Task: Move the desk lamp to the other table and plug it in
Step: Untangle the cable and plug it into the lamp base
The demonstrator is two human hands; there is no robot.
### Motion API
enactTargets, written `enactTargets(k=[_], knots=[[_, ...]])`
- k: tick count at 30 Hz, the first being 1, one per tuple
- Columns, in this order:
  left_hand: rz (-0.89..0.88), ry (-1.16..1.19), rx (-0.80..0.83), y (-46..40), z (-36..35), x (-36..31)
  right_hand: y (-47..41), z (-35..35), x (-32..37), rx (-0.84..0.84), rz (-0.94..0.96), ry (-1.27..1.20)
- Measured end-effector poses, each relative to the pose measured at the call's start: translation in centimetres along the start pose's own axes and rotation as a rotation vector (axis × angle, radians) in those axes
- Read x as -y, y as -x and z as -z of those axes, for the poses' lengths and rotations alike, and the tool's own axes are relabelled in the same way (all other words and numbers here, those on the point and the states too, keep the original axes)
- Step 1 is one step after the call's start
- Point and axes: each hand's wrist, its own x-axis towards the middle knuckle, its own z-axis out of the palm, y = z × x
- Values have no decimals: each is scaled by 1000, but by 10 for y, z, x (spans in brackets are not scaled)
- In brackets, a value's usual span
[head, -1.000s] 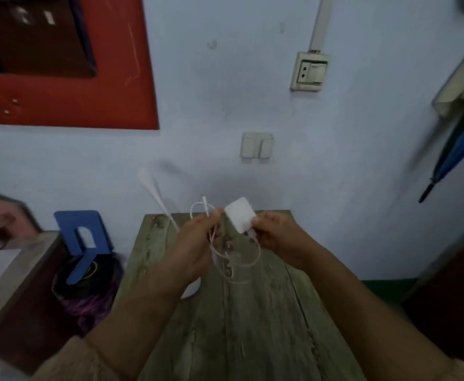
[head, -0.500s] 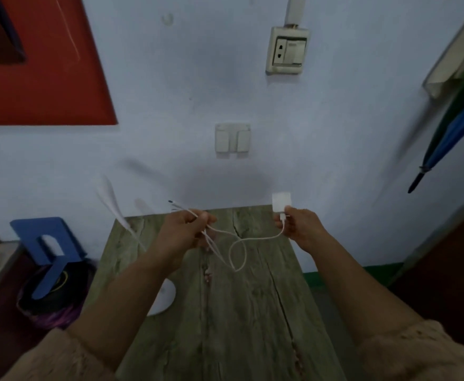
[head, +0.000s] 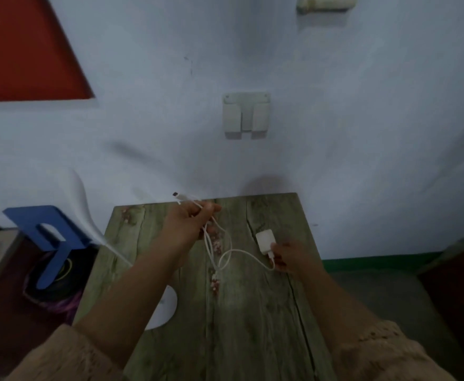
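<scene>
The white desk lamp stands on the green wooden table. Its round base is half hidden under my left forearm, and its thin neck curves up to the left, blurred. My left hand is shut on the white cable, whose small connector sticks out past my fingers. My right hand grips the cable end at the white power adapter, low over the table. The wall socket is cut off at the top edge.
A pale wall bracket hangs on the blue wall above the table. A blue metal bookend and dark coils sit left of the table. A red board fills the upper left. Dark furniture stands at the right.
The view has tilted down, so the socket has slid to the top edge. My right hand has lowered the adapter toward the table. My left hand still holds the cable.
</scene>
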Motion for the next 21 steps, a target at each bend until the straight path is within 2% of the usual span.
enactTargets(k=[4,8,9,12,14,16,21], knots=[[-26,-16,-32,-5,0,5,-4,-3,6,-15,73,107],[-53,-41,-85,-8,-1,6,10,-13,24,-163,399,537],[-56,-39,-93,-8,-2,5,17,-18,32,-121,470,571],[-55,-27,-113,-8,-4,1,50,-31,52,281,504,508],[-58,-20,-109,-7,-7,-2,66,-35,57,399,516,572],[-77,-18,-145,-6,-8,-7,74,-34,57,392,552,599],[-185,-189,-329,-10,11,-24,76,-15,42,313,538,479]])
